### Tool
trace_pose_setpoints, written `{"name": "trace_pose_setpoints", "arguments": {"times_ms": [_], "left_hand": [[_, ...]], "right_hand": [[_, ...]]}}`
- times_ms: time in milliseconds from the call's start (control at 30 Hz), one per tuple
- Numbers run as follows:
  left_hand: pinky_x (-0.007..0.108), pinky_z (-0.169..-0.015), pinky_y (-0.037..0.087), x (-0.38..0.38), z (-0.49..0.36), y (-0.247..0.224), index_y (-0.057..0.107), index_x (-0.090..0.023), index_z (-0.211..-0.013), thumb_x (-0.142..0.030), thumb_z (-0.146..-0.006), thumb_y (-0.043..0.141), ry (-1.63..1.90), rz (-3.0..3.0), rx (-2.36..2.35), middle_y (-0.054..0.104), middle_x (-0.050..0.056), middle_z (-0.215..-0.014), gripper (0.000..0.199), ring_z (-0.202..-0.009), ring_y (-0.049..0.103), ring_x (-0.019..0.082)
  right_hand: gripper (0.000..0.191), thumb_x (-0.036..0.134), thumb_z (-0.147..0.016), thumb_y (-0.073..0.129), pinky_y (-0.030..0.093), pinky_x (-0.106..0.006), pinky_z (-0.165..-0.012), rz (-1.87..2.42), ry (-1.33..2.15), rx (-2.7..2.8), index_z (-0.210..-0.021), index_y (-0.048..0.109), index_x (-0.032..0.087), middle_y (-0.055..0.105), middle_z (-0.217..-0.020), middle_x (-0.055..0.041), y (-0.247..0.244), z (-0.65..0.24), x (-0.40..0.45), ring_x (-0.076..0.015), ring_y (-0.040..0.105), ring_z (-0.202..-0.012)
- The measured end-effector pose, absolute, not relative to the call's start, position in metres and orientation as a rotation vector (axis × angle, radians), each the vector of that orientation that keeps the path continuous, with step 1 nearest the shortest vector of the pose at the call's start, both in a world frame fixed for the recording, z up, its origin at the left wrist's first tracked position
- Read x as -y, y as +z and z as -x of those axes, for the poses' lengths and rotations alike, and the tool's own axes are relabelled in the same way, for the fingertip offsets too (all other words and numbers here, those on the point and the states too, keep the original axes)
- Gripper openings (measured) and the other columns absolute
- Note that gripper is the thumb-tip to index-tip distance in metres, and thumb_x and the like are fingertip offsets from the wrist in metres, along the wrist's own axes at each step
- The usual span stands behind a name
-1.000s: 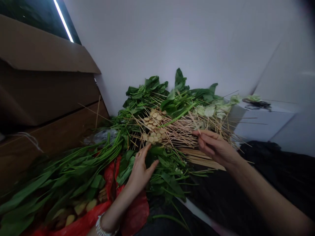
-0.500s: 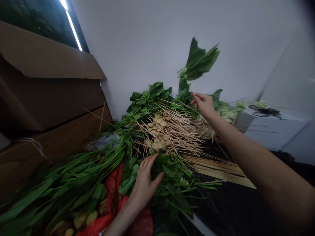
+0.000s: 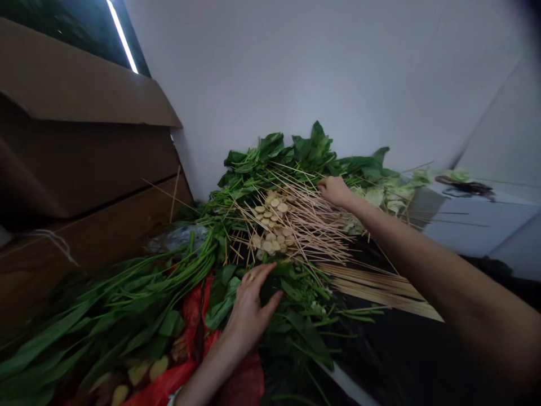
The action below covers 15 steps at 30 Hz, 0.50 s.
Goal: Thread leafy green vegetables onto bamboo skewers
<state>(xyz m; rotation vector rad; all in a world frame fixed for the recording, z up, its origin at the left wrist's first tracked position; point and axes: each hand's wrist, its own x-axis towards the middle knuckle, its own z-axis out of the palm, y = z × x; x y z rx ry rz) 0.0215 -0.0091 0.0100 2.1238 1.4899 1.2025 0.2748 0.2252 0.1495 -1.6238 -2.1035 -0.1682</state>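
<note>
My left hand (image 3: 252, 301) is open, thumb apart from the fingers, over a loose heap of leafy greens (image 3: 296, 316) at front centre. A ring is on one finger. My right hand (image 3: 335, 192) is closed, its fingers curled at the upper edge of a pile of wooden skewers (image 3: 313, 220). What its fingertips hold, if anything, is hidden. Pale round slices (image 3: 270, 225) are threaded on the skewers, at their left ends. Bunches of dark green leaves (image 3: 315, 145) lie behind, against the wall. Bare skewers (image 3: 376, 287) lie side by side below my right forearm.
A cardboard box (image 3: 88, 163) stands at the left. Long-stemmed greens (image 3: 127, 307) lie front left, beside a red plastic bag (image 3: 192, 316) and pale cut pieces (image 3: 139, 372). Light green leaves (image 3: 393, 194) and a white box (image 3: 477, 223) with dark strips on it are to the right.
My right hand has come down and slightly left, its fingers now curled. The leaf bunch that was up in front of the wall is now down among the greens. My left hand stays put.
</note>
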Motion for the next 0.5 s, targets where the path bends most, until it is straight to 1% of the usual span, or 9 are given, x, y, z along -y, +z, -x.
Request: {"name": "trace_pose_setpoints", "arguments": {"times_ms": [67, 133, 167, 233, 300, 367, 433, 500], "left_hand": [[0.049, -0.103, 0.042, 0.009, -0.022, 0.013, 0.054, -0.025, -0.130, -0.026, -0.084, 0.062, 1.191, -2.142, -1.480, 0.061, 0.011, -0.129, 0.047, -0.122, 0.054, 0.027], [0.049, -0.103, 0.043, 0.009, -0.022, 0.017, 0.055, -0.024, -0.129, -0.027, -0.085, 0.061, 1.184, -2.162, -1.469, 0.061, 0.011, -0.128, 0.044, -0.121, 0.055, 0.026], [0.048, -0.103, 0.043, 0.009, -0.022, 0.019, 0.056, -0.023, -0.128, -0.027, -0.086, 0.060, 1.184, -2.173, -1.463, 0.061, 0.011, -0.128, 0.043, -0.121, 0.055, 0.026], [0.048, -0.103, 0.043, 0.009, -0.021, 0.021, 0.058, -0.023, -0.126, -0.028, -0.086, 0.060, 1.192, -2.190, -1.455, 0.062, 0.011, -0.128, 0.041, -0.120, 0.056, 0.026], [0.048, -0.103, 0.043, 0.010, -0.021, 0.023, 0.059, -0.023, -0.124, -0.029, -0.086, 0.060, 1.199, -2.200, -1.457, 0.062, 0.011, -0.128, 0.039, -0.120, 0.056, 0.026], [0.048, -0.103, 0.044, 0.010, -0.021, 0.025, 0.061, -0.023, -0.122, -0.030, -0.086, 0.060, 1.203, -2.200, -1.462, 0.062, 0.011, -0.128, 0.037, -0.119, 0.057, 0.026], [0.049, -0.103, 0.044, 0.011, -0.021, 0.026, 0.063, -0.022, -0.120, -0.030, -0.086, 0.060, 1.201, -2.193, -1.467, 0.062, 0.011, -0.128, 0.034, -0.119, 0.057, 0.027], [0.050, -0.103, 0.044, 0.011, -0.022, 0.027, 0.065, -0.023, -0.117, -0.030, -0.087, 0.059, 1.196, -2.187, -1.470, 0.062, 0.010, -0.128, 0.032, -0.119, 0.058, 0.027]], "right_hand": [[0.025, 0.017, -0.089, 0.049, 0.043, -0.037, -0.088, 1.568, -0.258, 2.116, -0.089, 0.073, 0.008, 0.071, -0.101, -0.0204, 0.153, -0.279, -0.205, -0.0306, 0.063, -0.100], [0.031, 0.017, -0.092, 0.043, 0.042, -0.037, -0.090, 1.509, -0.331, 2.103, -0.101, 0.072, 0.009, 0.068, -0.111, -0.0198, 0.153, -0.285, -0.178, -0.0302, 0.059, -0.108], [0.032, 0.019, -0.092, 0.042, 0.043, -0.037, -0.090, 1.464, -0.366, 2.094, -0.105, 0.071, 0.011, 0.068, -0.111, -0.0178, 0.152, -0.288, -0.164, -0.0289, 0.059, -0.108], [0.029, 0.020, -0.091, 0.046, 0.045, -0.036, -0.086, 1.260, -0.394, 2.082, -0.100, 0.073, 0.013, 0.071, -0.101, -0.0141, 0.143, -0.296, -0.133, -0.0261, 0.062, -0.097], [0.024, 0.021, -0.090, 0.050, 0.047, -0.033, -0.082, 1.132, -0.278, 2.085, -0.094, 0.074, 0.015, 0.074, -0.093, -0.0101, 0.128, -0.304, -0.105, -0.0230, 0.065, -0.089], [0.021, 0.024, -0.089, 0.054, 0.048, -0.031, -0.078, 1.111, -0.098, 2.110, -0.091, 0.074, 0.018, 0.075, -0.093, -0.0067, 0.109, -0.313, -0.084, -0.0205, 0.067, -0.084], [0.021, 0.024, -0.088, 0.054, 0.047, -0.029, -0.076, 1.187, 0.093, 2.217, -0.089, 0.074, 0.020, 0.075, -0.091, -0.0042, 0.088, -0.324, -0.069, -0.0191, 0.067, -0.082], [0.021, 0.023, -0.087, 0.053, 0.046, -0.026, -0.074, 1.362, 0.234, 2.344, -0.087, 0.074, 0.020, 0.075, -0.089, -0.0029, 0.071, -0.335, -0.061, -0.0175, 0.067, -0.081]]}}
